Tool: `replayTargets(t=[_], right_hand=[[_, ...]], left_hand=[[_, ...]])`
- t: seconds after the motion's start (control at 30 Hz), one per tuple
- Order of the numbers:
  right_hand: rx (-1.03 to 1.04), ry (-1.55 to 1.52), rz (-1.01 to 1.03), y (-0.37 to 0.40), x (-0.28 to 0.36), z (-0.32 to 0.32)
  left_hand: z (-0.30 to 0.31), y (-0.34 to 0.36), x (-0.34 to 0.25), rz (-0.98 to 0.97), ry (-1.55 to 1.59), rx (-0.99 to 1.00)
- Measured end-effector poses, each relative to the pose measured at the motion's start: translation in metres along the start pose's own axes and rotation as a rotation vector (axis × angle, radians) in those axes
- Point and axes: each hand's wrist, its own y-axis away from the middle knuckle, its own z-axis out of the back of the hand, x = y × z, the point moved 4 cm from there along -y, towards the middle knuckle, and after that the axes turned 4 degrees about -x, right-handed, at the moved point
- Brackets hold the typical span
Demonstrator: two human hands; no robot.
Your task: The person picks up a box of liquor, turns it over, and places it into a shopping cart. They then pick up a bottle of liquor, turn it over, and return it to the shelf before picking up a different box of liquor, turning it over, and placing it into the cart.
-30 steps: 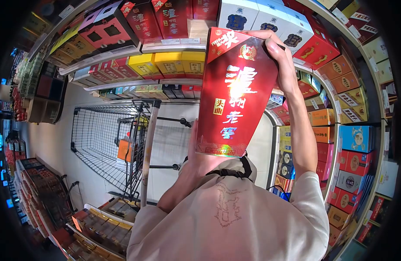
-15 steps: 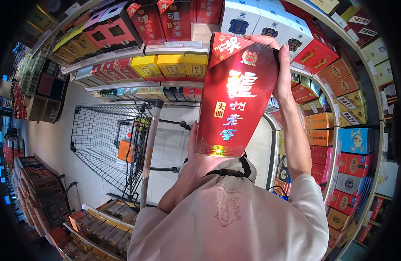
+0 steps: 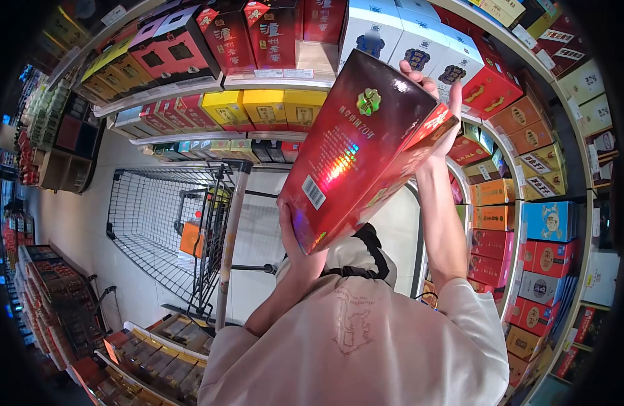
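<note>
A tall red liquor box with a dark top end is held tilted in front of my chest. A side panel with small print, a shiny rainbow glare and a barcode faces me. My left hand grips the lower end, its fingers partly hidden under the box. At the upper right end, my right hand holds the box, with fingertips showing past its top edge. Behind it on the shelf stand similar red boxes and white boxes with blue emblems.
To my left stands a wire shopping cart with an orange item inside. Shelves of boxed bottles curve round in front and on the right, with yellow boxes on a lower tier. A low display of boxes lies at the lower left.
The liquor box has been turned in my hands: its front with large lettering faced me before, now the barcode side does. Its lower end has shifted left, and it leans more.
</note>
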Motion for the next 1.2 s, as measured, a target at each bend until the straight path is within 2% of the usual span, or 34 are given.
replayTargets(t=[0.07, 0.1, 0.13, 0.27, 0.3, 0.33, 0.53, 0.6, 0.9, 0.93, 0.97, 1.2], right_hand=[[-0.221, -0.185, -0.040, 0.006, -0.008, 0.003], [-0.460, -0.062, -0.027, 0.010, -0.013, -0.007], [-0.461, -0.062, -0.028, 0.010, -0.013, -0.005], [-0.396, -0.122, -0.073, 0.023, -0.023, -0.003], [-0.379, -0.137, -0.082, -0.013, -0.030, 0.005], [-0.364, -0.151, -0.091, 0.021, -0.028, 0.000], [-0.268, -0.238, -0.154, 0.000, -0.035, 0.020], [-0.232, -0.266, -0.177, -0.006, -0.039, 0.024], [-0.068, -0.393, -0.270, -0.022, -0.057, 0.038], [-0.049, -0.408, -0.281, -0.042, -0.058, 0.038], [-0.030, -0.421, -0.291, -0.001, -0.052, 0.035], [0.027, -0.423, -0.303, 0.003, -0.051, 0.026]], left_hand=[[-0.006, 0.005, -0.010, -0.251, -0.384, -0.009], [-0.011, 0.007, -0.012, -0.251, -0.383, -0.010], [-0.016, 0.008, -0.015, -0.272, -0.384, -0.046], [-0.020, 0.009, -0.020, -0.317, -0.350, -0.134], [-0.016, 0.010, -0.019, -0.345, -0.352, -0.163], [-0.013, 0.010, -0.018, -0.342, -0.354, -0.164], [-0.011, 0.014, -0.020, -0.359, -0.437, -0.188], [-0.013, 0.015, -0.020, -0.337, -0.476, -0.077], [-0.017, 0.015, -0.023, -0.350, -0.499, -0.049], [-0.017, 0.016, -0.023, -0.350, -0.499, -0.050], [-0.017, 0.017, -0.022, -0.343, -0.484, -0.044], [-0.019, 0.022, -0.016, -0.356, -0.450, 0.008]])
